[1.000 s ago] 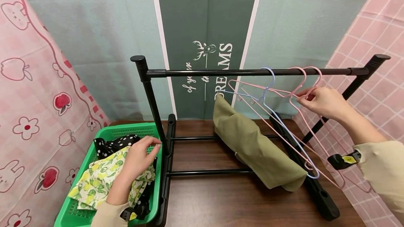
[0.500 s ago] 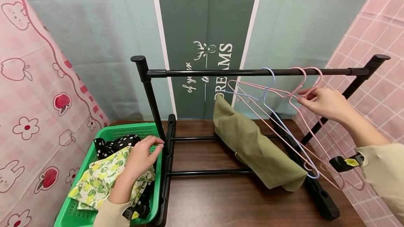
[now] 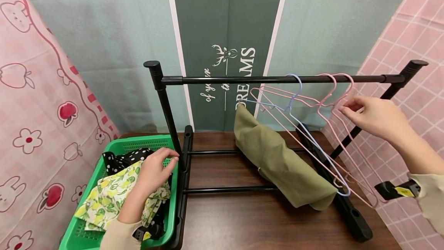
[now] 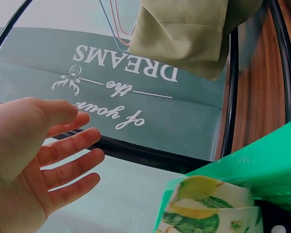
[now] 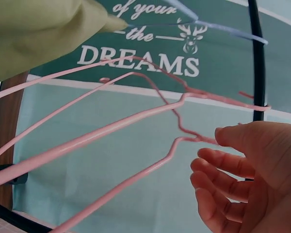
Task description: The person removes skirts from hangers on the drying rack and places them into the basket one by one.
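"DREAMS" lettering (image 3: 246,66) behind pink hangers (image 5: 87,135)

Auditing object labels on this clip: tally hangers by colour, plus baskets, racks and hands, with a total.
Blue hanger: 1
Pink hangers: 2
Green basket: 1
Black rack: 1
Hands, left hand and right hand: 2
Total: 7
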Motion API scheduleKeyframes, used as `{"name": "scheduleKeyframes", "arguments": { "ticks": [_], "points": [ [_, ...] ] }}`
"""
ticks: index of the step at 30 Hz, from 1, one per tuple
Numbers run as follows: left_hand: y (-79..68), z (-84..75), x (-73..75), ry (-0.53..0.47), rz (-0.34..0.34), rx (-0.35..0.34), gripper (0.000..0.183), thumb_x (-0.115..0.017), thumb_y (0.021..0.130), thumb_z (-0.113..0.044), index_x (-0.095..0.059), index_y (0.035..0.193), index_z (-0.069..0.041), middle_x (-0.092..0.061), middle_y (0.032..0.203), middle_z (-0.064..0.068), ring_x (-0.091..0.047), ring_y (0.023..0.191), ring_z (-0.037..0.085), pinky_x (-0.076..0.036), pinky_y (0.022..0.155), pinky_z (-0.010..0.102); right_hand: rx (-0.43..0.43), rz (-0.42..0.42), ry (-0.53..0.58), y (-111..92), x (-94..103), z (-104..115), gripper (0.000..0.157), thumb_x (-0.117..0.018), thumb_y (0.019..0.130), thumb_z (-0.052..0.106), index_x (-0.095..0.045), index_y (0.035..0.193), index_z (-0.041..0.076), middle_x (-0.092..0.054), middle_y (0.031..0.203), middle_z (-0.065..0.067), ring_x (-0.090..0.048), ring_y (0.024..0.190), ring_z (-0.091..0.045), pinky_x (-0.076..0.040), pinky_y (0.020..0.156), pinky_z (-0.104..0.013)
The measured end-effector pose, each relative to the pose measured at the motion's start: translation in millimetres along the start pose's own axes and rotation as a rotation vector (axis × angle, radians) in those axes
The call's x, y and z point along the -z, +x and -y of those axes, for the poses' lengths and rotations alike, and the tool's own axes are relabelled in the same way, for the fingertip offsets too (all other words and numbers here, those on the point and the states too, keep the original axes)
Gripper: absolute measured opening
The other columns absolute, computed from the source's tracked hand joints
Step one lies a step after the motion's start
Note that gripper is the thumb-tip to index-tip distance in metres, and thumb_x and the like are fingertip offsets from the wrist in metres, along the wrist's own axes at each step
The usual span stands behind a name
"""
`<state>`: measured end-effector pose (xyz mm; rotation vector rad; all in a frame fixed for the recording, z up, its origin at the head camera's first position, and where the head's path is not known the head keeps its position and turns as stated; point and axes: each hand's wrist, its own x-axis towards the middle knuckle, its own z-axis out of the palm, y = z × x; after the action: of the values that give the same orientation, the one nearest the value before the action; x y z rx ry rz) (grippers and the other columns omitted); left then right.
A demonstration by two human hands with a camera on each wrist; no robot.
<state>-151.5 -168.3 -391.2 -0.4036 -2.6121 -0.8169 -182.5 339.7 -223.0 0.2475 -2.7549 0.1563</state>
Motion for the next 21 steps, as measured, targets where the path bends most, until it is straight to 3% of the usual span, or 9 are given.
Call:
{"name": "scheduleKeyframes", "arguments": {
  "ticks": [10, 21],
  "points": [
    [4.6, -4.8, 2.2, -0.005, 0.008, -0.017, 0.008, -0.057, 0.084, -0.023, -0.062, 0.09, -0.023, -0.058, 0.09, -0.008, -0.055, 0.073, 0.01, -0.042, 0.058, 0.027, 0.072, -0.018, 0.031, -5, 5.7, 33, 0.016, -0.056, 0.082, 0.029, -0.066, 0.085, 0.017, -0.063, 0.069, 0.001, -0.05, 0.053, -0.011, -0.033, 0.046, -0.03],
    [6.2, -10.2, -11.6, -0.024, 0.046, -0.029, 0.011, -0.058, 0.083, -0.023, -0.062, 0.094, -0.022, -0.058, 0.097, -0.005, -0.055, 0.071, 0.01, -0.041, 0.056, 0.026, 0.158, 0.002, 0.061, 4, -5.1, 70, 0.02, -0.058, 0.082, 0.027, -0.066, 0.095, 0.015, -0.065, 0.074, -0.001, -0.053, 0.053, -0.012, -0.034, 0.047, -0.029]
  ]
}}
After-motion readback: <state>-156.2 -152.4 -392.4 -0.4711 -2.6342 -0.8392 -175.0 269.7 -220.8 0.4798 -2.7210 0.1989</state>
